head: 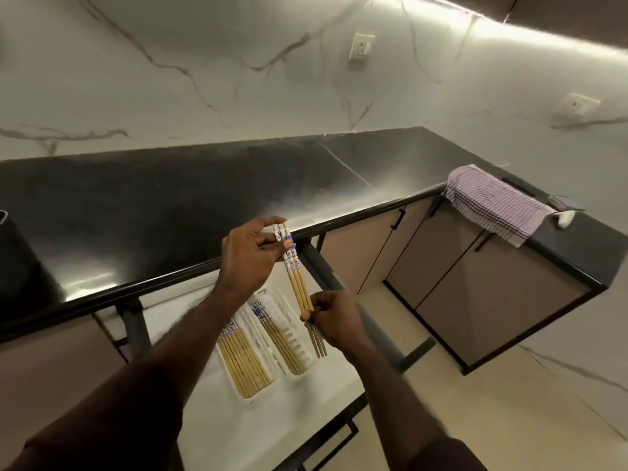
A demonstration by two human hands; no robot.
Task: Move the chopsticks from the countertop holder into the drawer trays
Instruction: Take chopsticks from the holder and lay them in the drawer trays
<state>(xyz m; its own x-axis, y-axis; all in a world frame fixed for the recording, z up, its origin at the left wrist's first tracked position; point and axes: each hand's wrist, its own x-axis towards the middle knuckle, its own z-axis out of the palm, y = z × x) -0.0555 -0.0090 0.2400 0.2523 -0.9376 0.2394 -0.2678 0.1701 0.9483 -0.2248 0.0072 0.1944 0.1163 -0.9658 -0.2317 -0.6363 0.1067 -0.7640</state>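
A small bundle of three bamboo chopsticks (pixel 298 283) with blue-and-white patterned tops hangs slanted above the open drawer (pixel 210 430). My left hand (pixel 249 258) pinches the patterned top ends, and my right hand (pixel 334 321) grips the plain lower part, with the tips sticking out below it. Under them, two white trays lie side by side in the drawer: the left tray (pixel 238 390) holds several chopsticks packed together, and the right tray (pixel 299 338) holds several along its left side. The countertop holder is a dark shape (pixel 13 253) at the left edge, mostly cut off.
The black glossy countertop (pixel 170 212) runs along the marble wall and turns a corner at the right. A purple checked cloth (pixel 496 203) hangs over that corner's edge. Brown cabinet doors (pixel 475 300) stand below it, with pale floor (pixel 509 419) at lower right.
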